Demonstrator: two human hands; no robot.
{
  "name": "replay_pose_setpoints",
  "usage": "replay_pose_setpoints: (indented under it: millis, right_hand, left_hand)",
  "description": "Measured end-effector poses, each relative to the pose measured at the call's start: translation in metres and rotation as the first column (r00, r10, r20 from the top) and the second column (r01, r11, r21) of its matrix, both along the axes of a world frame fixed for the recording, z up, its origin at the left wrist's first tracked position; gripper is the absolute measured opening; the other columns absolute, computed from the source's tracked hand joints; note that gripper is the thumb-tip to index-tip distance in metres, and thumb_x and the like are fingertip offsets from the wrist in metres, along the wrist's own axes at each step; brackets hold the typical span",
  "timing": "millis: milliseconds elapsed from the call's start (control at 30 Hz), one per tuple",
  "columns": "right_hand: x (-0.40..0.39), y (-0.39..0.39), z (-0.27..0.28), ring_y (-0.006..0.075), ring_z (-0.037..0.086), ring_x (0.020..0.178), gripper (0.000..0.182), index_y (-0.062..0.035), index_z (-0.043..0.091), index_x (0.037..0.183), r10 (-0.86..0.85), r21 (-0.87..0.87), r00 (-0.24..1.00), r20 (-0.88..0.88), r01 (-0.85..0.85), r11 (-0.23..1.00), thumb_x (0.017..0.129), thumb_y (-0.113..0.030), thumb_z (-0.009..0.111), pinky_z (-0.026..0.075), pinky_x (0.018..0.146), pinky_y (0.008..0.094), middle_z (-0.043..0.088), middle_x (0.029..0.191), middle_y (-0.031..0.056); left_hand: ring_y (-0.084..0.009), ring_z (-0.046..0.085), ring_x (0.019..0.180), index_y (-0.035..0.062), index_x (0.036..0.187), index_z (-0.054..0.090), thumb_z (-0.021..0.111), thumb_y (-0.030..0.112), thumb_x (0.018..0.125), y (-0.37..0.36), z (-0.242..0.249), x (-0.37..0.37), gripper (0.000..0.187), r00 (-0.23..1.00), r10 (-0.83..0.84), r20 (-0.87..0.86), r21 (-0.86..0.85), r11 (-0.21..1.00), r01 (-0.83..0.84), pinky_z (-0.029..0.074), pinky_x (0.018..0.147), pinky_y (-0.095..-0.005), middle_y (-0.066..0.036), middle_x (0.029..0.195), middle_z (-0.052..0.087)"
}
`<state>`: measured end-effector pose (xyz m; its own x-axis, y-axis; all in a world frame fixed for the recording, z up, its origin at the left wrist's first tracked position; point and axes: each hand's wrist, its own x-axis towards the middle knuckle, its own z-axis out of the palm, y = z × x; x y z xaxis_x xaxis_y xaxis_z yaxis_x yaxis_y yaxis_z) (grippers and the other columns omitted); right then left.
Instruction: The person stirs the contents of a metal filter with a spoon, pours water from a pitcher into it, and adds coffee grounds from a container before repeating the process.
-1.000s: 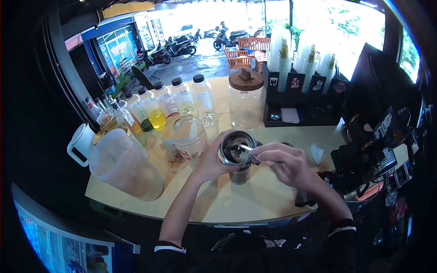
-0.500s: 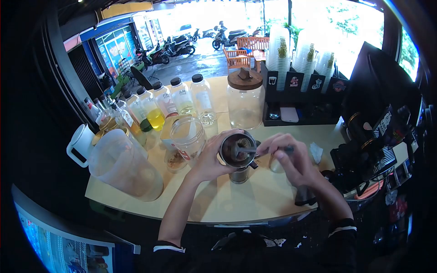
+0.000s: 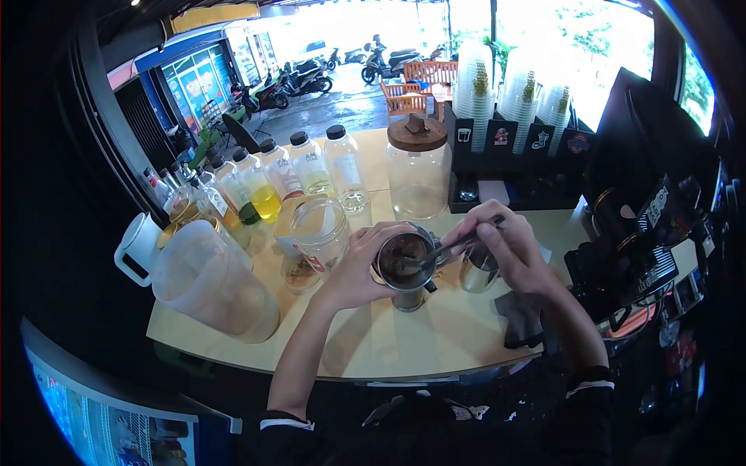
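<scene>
My left hand is wrapped around a metal pitcher from its left side, with the open mouth facing up towards me. Brown contents show inside it. My right hand grips the handle of a metal spoon, whose bowl is down inside the pitcher. Below the right hand stands a metal cup, partly covered by the fingers. An open clear jar is just left of the left hand.
A large plastic jug stands at the left, with capped bottles behind. A lidded glass jar and a black cup rack line the back. Dark cloth lies at the right front, near a black machine.
My right hand has moved up and slightly right, tilting the spoon's handle upward and uncovering more of the metal cup. My left hand and the pitcher stay almost in place.
</scene>
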<state>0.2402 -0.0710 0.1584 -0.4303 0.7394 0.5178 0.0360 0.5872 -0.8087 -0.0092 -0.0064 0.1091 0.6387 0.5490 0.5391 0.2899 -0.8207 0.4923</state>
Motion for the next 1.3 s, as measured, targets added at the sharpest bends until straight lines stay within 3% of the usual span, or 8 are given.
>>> replay_pose_setpoints:
  millis: [200,267,367,500,567,700,1033,1300]
  right_hand:
    - [-0.005,-0.006,0.009,0.0140,0.064,0.080,0.020,0.0024,0.058,0.100,-0.045,0.148,0.993,0.112,0.028,0.989,0.099,-0.008,0.041,0.052,0.076,0.0288,0.067,0.097,0.0094]
    - [-0.004,-0.003,0.008,0.0148,0.065,0.078,0.019,0.0025,0.058,0.101,-0.044,0.161,0.998,0.037,0.037,0.986,0.099,-0.007,0.041,0.053,0.074,0.0292,0.067,0.095,0.0094]
    - [-0.007,-0.006,0.012,0.0157,0.065,0.077,0.016,0.0025,0.058,0.099,-0.054,0.234,0.974,0.218,0.001,0.972,0.096,-0.004,0.044,0.053,0.074,0.0291,0.067,0.094,0.0095]
    - [-0.005,-0.002,0.011,0.0150,0.065,0.076,0.016,0.0019,0.059,0.098,-0.055,0.231,0.997,0.062,0.039,0.972,0.096,-0.004,0.044,0.053,0.072,0.0288,0.067,0.092,0.0091]
    - [-0.007,-0.004,0.015,0.0151,0.066,0.074,0.017,0.0009,0.058,0.098,-0.053,0.261,0.980,0.189,0.002,0.965,0.097,-0.005,0.043,0.053,0.071,0.0287,0.067,0.087,0.0089]
    - [-0.006,0.003,0.012,0.0134,0.066,0.072,0.016,0.0004,0.056,0.099,-0.096,0.267,0.994,0.055,0.078,0.961,0.098,-0.006,0.041,0.053,0.068,0.0278,0.067,0.085,0.0079]
    - [-0.011,0.004,0.014,0.0136,0.064,0.069,0.012,0.0001,0.053,0.097,-0.071,0.194,0.981,0.179,0.035,0.980,0.097,-0.004,0.041,0.052,0.065,0.0263,0.068,0.084,0.0075]
    - [-0.018,0.012,0.017,0.0123,0.064,0.065,0.011,-0.0003,0.051,0.097,-0.083,0.134,0.989,0.122,0.067,0.989,0.097,-0.006,0.042,0.051,0.061,0.0259,0.067,0.080,0.0074]
  left_hand:
    - [-0.0266,0.051,0.121,0.0175,0.133,0.046,0.083,0.022,0.056,-0.001,-0.001,0.001,0.086,1.000,0.008,-0.003,-0.034,0.999,-0.008,0.031,0.105,-0.0416,-0.005,0.129,0.055]
    - [-0.0267,0.051,0.121,0.0184,0.133,0.046,0.083,0.023,0.055,-0.003,0.001,0.002,0.086,0.999,0.035,0.003,-0.051,0.998,-0.035,0.030,0.106,-0.0414,-0.004,0.129,0.056]
    - [-0.0267,0.052,0.120,0.0187,0.132,0.046,0.083,0.022,0.056,-0.001,0.000,0.003,0.086,1.000,0.031,-0.006,-0.027,0.999,-0.031,0.030,0.107,-0.0411,-0.004,0.130,0.055]
    - [-0.0265,0.052,0.120,0.0189,0.133,0.045,0.083,0.021,0.056,-0.001,-0.001,0.002,0.085,1.000,0.025,0.007,-0.013,1.000,-0.025,0.030,0.107,-0.0409,-0.004,0.131,0.055]
    - [-0.0263,0.052,0.120,0.0191,0.132,0.045,0.083,0.021,0.056,-0.002,0.000,0.002,0.085,1.000,0.030,-0.003,0.024,0.999,-0.030,0.030,0.107,-0.0408,-0.004,0.131,0.055]
    - [-0.0261,0.052,0.120,0.0193,0.132,0.045,0.083,0.021,0.057,-0.003,-0.001,0.004,0.084,1.000,0.022,0.005,0.000,1.000,-0.022,0.029,0.107,-0.0410,-0.004,0.131,0.055]
    - [-0.0260,0.050,0.122,0.0196,0.133,0.044,0.082,0.017,0.058,-0.004,0.000,0.004,0.084,0.999,0.028,-0.015,0.033,0.999,-0.028,0.027,0.109,-0.0416,-0.004,0.134,0.052]
    - [-0.0217,0.051,0.123,0.0202,0.134,0.042,0.081,0.016,0.057,-0.005,0.002,0.006,0.087,0.998,0.039,-0.051,0.053,0.998,-0.036,0.025,0.109,-0.0439,-0.004,0.136,0.050]
